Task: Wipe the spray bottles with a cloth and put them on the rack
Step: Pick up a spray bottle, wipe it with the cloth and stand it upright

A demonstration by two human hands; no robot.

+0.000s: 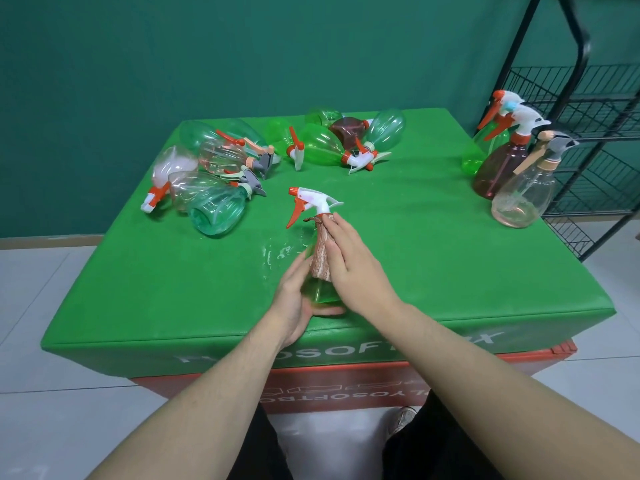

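A: While I watch through the head camera, tell me what lies left of the fingers.

B: Well left of them and further back I see a heap of clear, pink-tinted and teal plastic spray bottles (207,181) lying on their sides on the green padded table (415,271). Behind the fingers, further back, a second heap of green and brown bottles (332,140) lies tipped over too.

A: And the hands?

B: My left hand (298,303) cups the base of a translucent green spray bottle with a white and orange trigger head (313,202), fingers curled round its lower body. The bottle stands roughly upright between both hands, near the table's front edge. My right hand (349,261) presses a mottled brown cloth (320,258) against the bottle's neck and shoulder, fingers laid fairly straight over it.

A: Right of the fingers?

B: Well apart, at the table's right edge, four upright bottles (509,168) stand close together: green, white-headed, brown, clear. Just beyond them stands a black wire rack (595,109).
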